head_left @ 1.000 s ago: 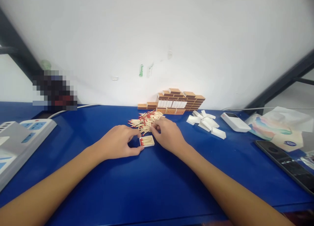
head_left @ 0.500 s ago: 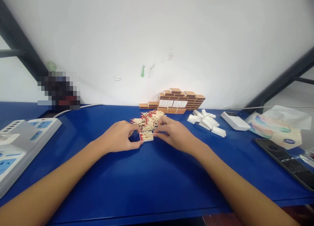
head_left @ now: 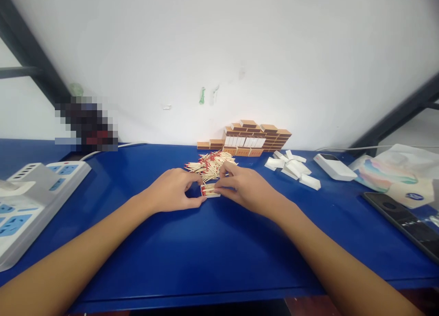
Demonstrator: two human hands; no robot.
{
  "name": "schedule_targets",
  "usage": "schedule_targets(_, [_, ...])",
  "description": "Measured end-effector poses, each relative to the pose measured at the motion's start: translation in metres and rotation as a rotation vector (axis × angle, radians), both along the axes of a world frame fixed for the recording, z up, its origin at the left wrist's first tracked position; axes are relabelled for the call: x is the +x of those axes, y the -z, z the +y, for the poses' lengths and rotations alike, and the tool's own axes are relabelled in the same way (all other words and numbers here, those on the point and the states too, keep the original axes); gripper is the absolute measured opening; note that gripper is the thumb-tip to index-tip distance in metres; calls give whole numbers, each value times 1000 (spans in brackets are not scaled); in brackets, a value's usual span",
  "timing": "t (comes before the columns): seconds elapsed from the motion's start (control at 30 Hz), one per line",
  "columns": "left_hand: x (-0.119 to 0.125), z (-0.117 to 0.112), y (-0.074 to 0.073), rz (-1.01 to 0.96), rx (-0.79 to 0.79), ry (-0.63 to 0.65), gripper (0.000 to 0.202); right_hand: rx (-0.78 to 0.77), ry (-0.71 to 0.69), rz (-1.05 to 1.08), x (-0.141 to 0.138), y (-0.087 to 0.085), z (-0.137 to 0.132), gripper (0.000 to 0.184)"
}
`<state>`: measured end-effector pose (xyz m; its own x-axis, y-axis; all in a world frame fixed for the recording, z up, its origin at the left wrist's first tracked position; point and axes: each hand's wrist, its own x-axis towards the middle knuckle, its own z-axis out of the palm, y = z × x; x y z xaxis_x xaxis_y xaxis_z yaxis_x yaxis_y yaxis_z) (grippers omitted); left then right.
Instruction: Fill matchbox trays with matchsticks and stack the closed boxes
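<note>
A small white matchbox tray (head_left: 213,196) lies on the blue table in front of me, with red-tipped matches (head_left: 207,190) inside it. Thumb and fingers of my left hand (head_left: 174,190) grip its left end. My right hand (head_left: 247,188) reaches over the right part of the tray, fingertips pinched together above the matches. Whatever sits between those fingertips is hidden. Just behind the tray spreads a loose heap of matches (head_left: 211,164), partly covered by my right fingers.
Brown matchboxes (head_left: 254,137) are stacked against the wall, some showing white ends. To their right lie several white trays (head_left: 291,167), a white device (head_left: 334,167), a soft plastic pack (head_left: 387,174) and a black phone (head_left: 401,220). A power strip (head_left: 44,201) occupies the left side.
My right fingertips have moved from the tray's right end to over the matches in it. My left hand keeps its grip. The whole view has shifted slightly.
</note>
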<state>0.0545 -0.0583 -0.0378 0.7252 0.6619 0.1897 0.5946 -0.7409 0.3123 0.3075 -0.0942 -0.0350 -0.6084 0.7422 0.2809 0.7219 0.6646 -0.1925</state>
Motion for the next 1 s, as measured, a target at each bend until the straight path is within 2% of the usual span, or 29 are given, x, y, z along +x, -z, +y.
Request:
schedule_targets(0.1, [0, 0, 1, -11, -7, 4, 30, -31, 10, 24, -3, 1, -2, 14])
schedule_targets(0.2, [0, -1, 0, -15, 5, 5, 30, -43, 25, 152, -6, 1, -1, 13])
schedule_targets(0.33, [2, -4, 0, -20, 20, 34, 27, -73, 118, 330, -15, 3, 4, 18])
schedule_targets(0.57, [8, -10, 2, -21, -16, 35, 26, -414, 107, 433, -24, 13, 13, 25])
schedule_targets(0.67, [10, -10, 4, -50, -57, 44, 28, -511, 112, 453, -22, 13, 14, 22])
schedule_targets(0.83, [12, -11, 5, -57, -59, 43, 30, -538, 110, 459, -19, 10, 13, 21])
schedule_targets(1.0, [10, -12, 4, -63, -54, 46, 28, -539, 44, 454, -12, 9, 14, 18])
